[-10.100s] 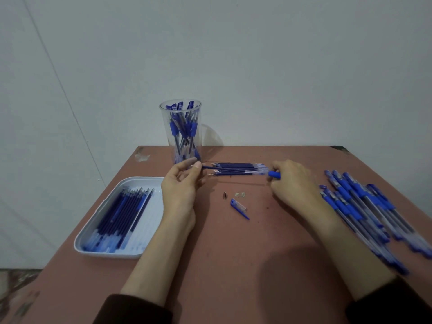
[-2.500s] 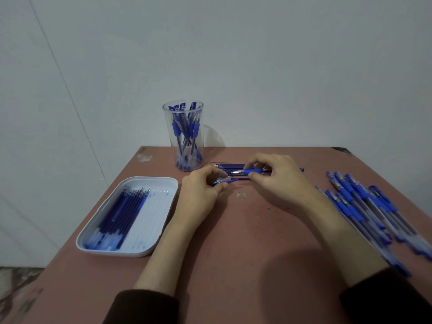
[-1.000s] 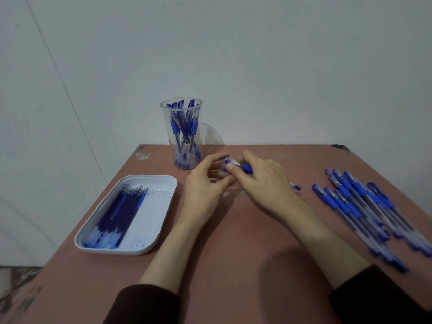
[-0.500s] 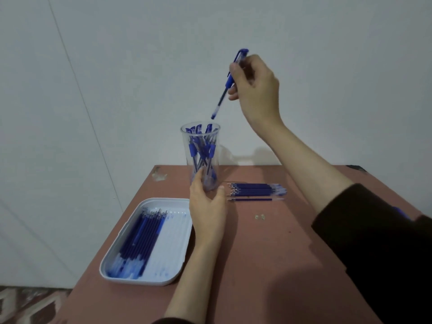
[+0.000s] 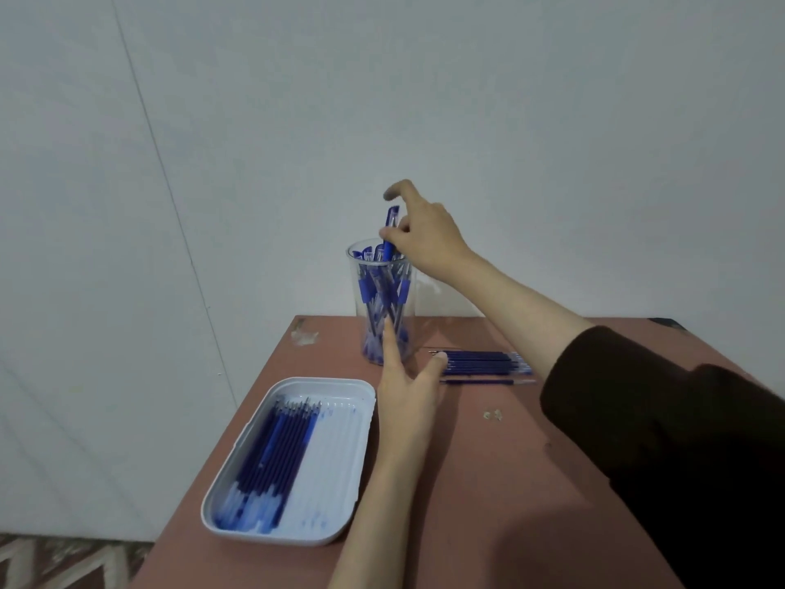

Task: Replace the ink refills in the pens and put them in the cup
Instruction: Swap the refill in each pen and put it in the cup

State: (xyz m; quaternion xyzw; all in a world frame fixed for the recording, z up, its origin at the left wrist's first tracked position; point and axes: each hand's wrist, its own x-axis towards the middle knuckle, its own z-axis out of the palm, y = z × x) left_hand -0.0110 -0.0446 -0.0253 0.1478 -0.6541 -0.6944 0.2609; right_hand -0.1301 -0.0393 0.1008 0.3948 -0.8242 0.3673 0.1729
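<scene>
The right hand (image 5: 429, 240) pinches a blue pen (image 5: 391, 218) over the clear cylindrical cup (image 5: 368, 316); the straight-fingered left hand (image 5: 408, 393) touches its wall.

Single wide-angle head view; faces forward-down across table (image 5: 488, 503) toward wall (image 5: 509, 121); cup (image 5: 403, 316) near, centre frame.

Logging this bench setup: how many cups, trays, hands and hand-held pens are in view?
cup: 1
tray: 1
hands: 2, left hand and right hand
pen pinched in the right hand: 1
total: 5
</scene>
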